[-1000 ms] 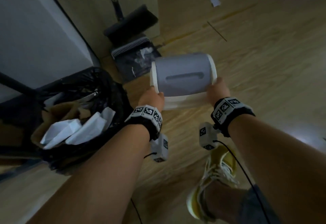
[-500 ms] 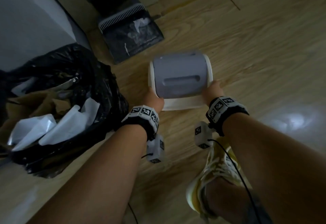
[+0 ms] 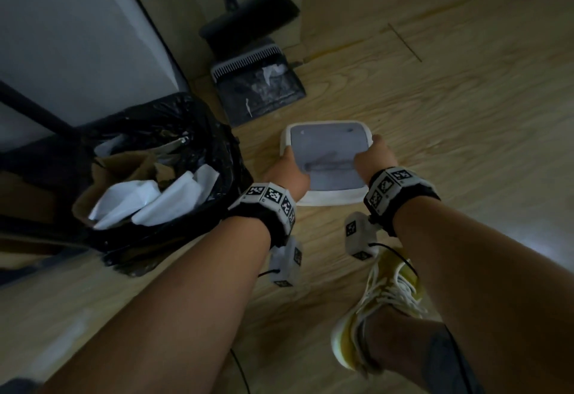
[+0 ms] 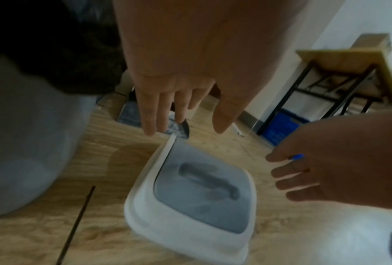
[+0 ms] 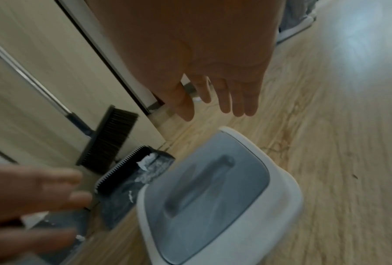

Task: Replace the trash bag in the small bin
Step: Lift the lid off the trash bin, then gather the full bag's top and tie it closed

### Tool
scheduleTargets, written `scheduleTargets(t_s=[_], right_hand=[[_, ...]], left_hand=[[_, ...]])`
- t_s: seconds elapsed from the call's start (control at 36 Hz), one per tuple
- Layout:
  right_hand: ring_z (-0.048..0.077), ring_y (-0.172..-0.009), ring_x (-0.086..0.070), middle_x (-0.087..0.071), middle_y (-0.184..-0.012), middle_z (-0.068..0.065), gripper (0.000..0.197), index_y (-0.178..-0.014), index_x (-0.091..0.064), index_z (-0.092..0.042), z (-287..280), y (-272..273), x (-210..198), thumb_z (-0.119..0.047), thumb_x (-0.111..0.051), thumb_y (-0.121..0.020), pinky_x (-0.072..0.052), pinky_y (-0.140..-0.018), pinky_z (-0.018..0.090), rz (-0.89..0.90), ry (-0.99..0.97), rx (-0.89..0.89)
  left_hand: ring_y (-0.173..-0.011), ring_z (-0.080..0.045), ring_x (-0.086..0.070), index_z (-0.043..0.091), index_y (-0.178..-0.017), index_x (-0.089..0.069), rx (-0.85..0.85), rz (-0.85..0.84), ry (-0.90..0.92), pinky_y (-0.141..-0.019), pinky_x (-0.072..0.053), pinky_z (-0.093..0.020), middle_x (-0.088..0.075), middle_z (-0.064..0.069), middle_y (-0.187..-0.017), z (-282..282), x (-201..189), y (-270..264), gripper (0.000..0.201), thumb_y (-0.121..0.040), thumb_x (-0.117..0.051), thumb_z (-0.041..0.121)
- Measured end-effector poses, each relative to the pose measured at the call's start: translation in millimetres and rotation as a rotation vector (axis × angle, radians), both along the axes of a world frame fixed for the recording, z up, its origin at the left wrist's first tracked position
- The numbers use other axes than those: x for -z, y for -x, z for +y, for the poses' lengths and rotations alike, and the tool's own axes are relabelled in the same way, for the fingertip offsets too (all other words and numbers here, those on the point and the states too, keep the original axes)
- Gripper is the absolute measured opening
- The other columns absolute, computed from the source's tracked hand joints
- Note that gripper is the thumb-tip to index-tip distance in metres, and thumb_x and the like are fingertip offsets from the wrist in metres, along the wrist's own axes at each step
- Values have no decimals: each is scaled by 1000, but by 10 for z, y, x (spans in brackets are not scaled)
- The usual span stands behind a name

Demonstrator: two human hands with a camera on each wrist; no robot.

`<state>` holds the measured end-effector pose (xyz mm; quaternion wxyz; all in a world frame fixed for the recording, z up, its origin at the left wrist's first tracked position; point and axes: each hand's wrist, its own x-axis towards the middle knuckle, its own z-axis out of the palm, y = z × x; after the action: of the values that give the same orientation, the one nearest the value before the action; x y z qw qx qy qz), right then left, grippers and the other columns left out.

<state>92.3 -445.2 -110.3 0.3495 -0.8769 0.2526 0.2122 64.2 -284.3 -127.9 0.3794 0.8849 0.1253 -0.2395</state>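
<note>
Smooth plastic bin (image 3: 326,199), glossy wood-grain floor (image 3: 466,114), shiny crinkled black bag (image 3: 174,114)

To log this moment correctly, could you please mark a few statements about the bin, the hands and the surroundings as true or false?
1. The small bin has its grey lid on. True.
2. Both hands are curled round the lid's handle. False: in the wrist views the left hand and right hand have straight fingers, one on either side of the bin.
3. The black trash bag to the left of the bin holds white paper. True.
4. The dustpan is clean and lies in front of the shoe. False: it holds scraps and sits beyond the bin, under the broom.
</note>
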Motion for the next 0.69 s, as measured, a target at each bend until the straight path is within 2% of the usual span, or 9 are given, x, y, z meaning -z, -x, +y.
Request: scheduleTargets(t_s=[0.11, 0.22, 0.28, 0.36, 0.39, 0.44, 0.47, 0.58, 0.69], right_hand=[[38, -116, -54, -38, -147, 17, 62, -152, -17, -15, 69, 32, -264, -7, -37, -94, -46, -76, 37, -55, 9, -50], [36, -110, -57, -46, -140, 21, 60, -151, -21, -14, 254, 107, -634, -5, -37, -94, -45, -74, 35, -166, 6, -114], [33, -108, -57, -47, -138, 21, 59, -150, -23, -13, 370, 128, -780, -5, -40, -94, -46, -76, 33, -209, -14, -147], [26, -85, -55, -53, -123, 14, 59, -150, -24, -12, 571, 185, -947, -1, -41, -94, -42, -61, 27, -222, -21, -220], [29, -88, -57, -53, -118, 16, 57, -148, -27, -11, 643, 206, -996, -1, -41, -94, -43, -62, 27, -237, -25, -234], [35, -110, -57, -54, -128, 19, 49, -144, -35, -6, 796, 277, -1111, -3, -42, -95, -45, -77, 32, -274, -24, -287], [35, -114, -55, -51, -133, 19, 46, -142, -37, -4, 875, 314, -1163, -4, -42, -96, -45, -82, 35, -275, -32, -320], [28, -83, -52, -54, -125, 20, 48, -146, -35, -8, 1213, 399, -1271, -7, -41, -98, -41, -72, 32, -275, -94, -381], [32, -93, -56, -53, -130, 18, 44, -144, -36, -12, 1504, 519, -1257, -11, -40, -100, -44, -71, 35, -288, -100, -448]], left_hand=[[-125, -31, -51, 20, -152, -20, 0, -111, -105, -103, -43, -38, -43, -10, -147, 18, -482, 57, 64, -94, -46, 22], [-134, -29, -44, 19, -152, -21, 3, -253, -143, -104, -41, -36, -31, -7, -156, 188, -897, 204, 58, -98, -43, 23], [-134, -29, -44, 19, -151, -26, -32, -321, -141, -106, -42, -39, -34, -6, -154, 314, -1050, 299, 56, -98, -45, 21], [-125, -28, -52, 21, -145, -36, -126, -414, -152, -100, -47, -37, -43, -7, -146, 525, -1249, 482, 52, -94, -44, 12], [-122, -27, -54, 21, -143, -39, -156, -445, -156, -100, -47, -35, -46, -7, -143, 607, -1299, 540, 51, -94, -43, 11], [-120, -25, -55, 18, -140, -44, -206, -493, -173, -101, -46, -35, -50, -6, -138, 785, -1391, 664, 47, -94, -43, 10], [-119, -24, -55, 17, -139, -45, -233, -503, -186, -101, -47, -34, -50, -6, -137, 881, -1434, 728, 45, -94, -42, 10], [-119, -24, -55, 13, -134, -51, -354, -541, -239, -101, -46, -33, -53, -9, -134, 1285, -1536, 964, 43, -94, -42, 5], [-118, -27, -55, 13, -130, -56, -514, -545, -321, -98, -44, -31, -53, -10, -133, 1699, -1533, 1230, 43, -91, -40, 4]])
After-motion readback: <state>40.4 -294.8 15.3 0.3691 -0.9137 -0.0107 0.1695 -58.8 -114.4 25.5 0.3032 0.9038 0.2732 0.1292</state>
